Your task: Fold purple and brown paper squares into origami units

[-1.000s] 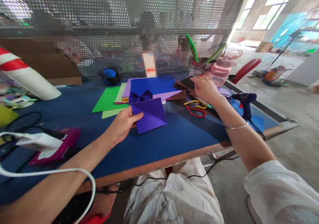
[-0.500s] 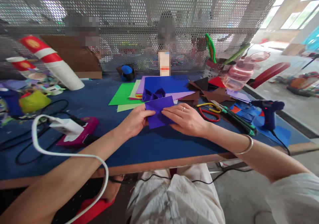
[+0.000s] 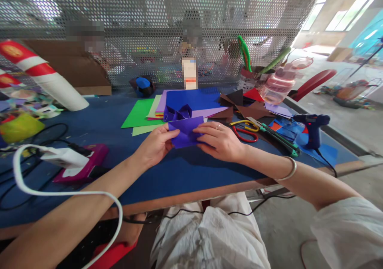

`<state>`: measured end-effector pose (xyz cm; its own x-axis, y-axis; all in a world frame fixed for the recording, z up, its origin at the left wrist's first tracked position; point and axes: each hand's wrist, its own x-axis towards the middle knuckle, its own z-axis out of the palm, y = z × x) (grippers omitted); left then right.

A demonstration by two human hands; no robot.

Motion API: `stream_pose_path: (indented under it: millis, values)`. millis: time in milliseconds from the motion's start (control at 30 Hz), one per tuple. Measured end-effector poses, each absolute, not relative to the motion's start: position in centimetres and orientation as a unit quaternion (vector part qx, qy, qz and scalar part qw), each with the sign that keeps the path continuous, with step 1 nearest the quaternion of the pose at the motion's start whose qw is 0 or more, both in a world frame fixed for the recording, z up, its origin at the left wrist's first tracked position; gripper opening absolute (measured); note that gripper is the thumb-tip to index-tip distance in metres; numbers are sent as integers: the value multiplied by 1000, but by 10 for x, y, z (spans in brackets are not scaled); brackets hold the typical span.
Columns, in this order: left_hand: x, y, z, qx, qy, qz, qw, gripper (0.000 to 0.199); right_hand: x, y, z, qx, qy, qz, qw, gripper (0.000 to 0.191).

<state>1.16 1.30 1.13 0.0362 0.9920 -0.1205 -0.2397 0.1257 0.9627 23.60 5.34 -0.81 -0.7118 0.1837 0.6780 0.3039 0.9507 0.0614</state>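
Between my hands is a sheet of purple paper (image 3: 186, 132), its lower edge curled upward. My left hand (image 3: 157, 143) pinches its left side, thumb on top. The fingers of my right hand (image 3: 220, 140) close over its right edge; a ring shows on one finger. Just beyond the sheet, a folded purple paper piece (image 3: 178, 112) rests against a stack of coloured paper topped by a dark blue sheet (image 3: 194, 99). A green sheet (image 3: 136, 113) sticks out at the stack's left.
Right of my hands lie scissors (image 3: 245, 135), a green cutter (image 3: 283, 141) and a glue gun (image 3: 312, 131) with a cord. A pink bottle (image 3: 278, 85) stands behind them. At left are a magenta power strip (image 3: 98, 155), a white cable (image 3: 72, 194) and white-and-red tubes (image 3: 64, 89).
The purple sheet's lower edge has come up, so less of its face shows. Both hands still grip it. The view has shifted slightly, moving the scene left.
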Motion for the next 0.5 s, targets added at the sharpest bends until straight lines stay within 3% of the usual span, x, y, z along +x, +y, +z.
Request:
stream_pose_path:
  millis: [167,267,333,400,500]
  values:
    - [10,13,11,411,442,539,588,26,235,52,-8,-206,-879,-50,427,9]
    - [7,13,11,412,442,542,584,26,234,54,-12,-230,-862,66,447,54]
    - [6,14,10,417,443,538,584,27,233,55,-15,-248,-854,189,416,75]
    - [6,14,9,422,442,533,585,28,233,54,-18,-271,-839,288,374,77]
    - [6,14,8,428,442,531,583,30,233,53,-18,-286,-823,337,357,72]
